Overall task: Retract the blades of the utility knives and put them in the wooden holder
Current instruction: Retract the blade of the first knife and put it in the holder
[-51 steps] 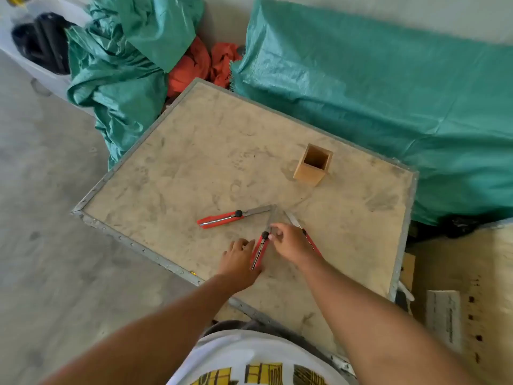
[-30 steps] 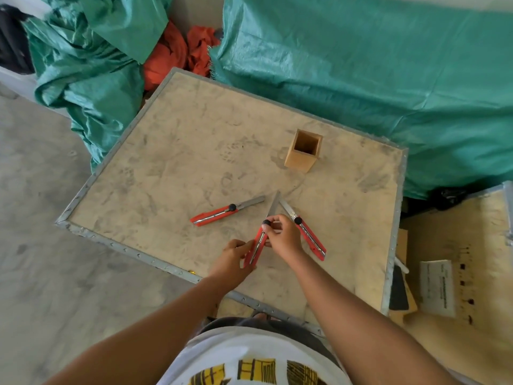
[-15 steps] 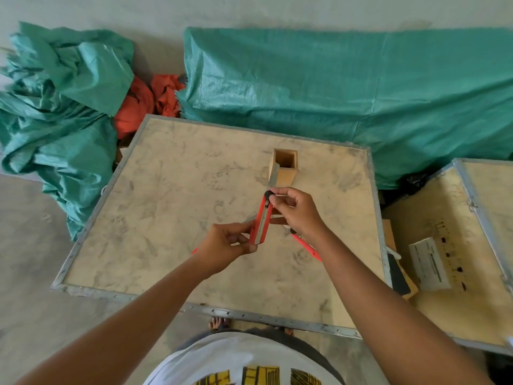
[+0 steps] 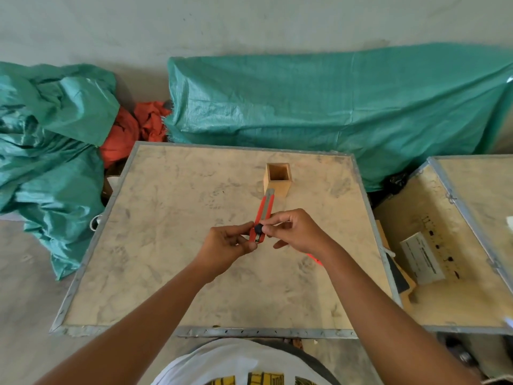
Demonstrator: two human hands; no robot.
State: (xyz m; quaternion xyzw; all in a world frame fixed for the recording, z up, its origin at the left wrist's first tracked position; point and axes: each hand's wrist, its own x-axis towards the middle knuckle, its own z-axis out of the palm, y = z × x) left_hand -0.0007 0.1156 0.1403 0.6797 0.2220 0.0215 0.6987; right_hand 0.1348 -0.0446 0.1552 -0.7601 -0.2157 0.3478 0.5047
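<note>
Fingers of our left hand (image 4: 226,245) pinch the rear end of the red utility knife (image 4: 263,215), thumb on top and the others curled beneath, while the thumb and forefinger of our right hand (image 4: 295,232) close on the black slider knob (image 4: 258,228) near that same end. We hold the knife above the worktop (image 4: 172,232), its nose pointing at the far edge, and only a short grey stub shows past the red body, so we judge the blade nearly or fully drawn in.

To finish the step well, we keep the left pinch firm on the body so it does not twist, and we draw the knob straight along its track toward us until it stops. We keep every fingertip behind the nose, never across it. If the knob is a locking wheel, which we cannot tell from here, we loosen it first and tighten it after.

Our target, the wooden holder (image 4: 277,179), stands upright near the far edge, just beyond the knife's nose, its square mouth open and seemingly empty. Once the blade is in, we judge it best to lower the knife into it end first, steadily, so the light holder does not tip.

Under our right wrist a sliver of red (image 4: 315,259) lies on the worktop; we take it for another knife awaiting its turn.
</note>
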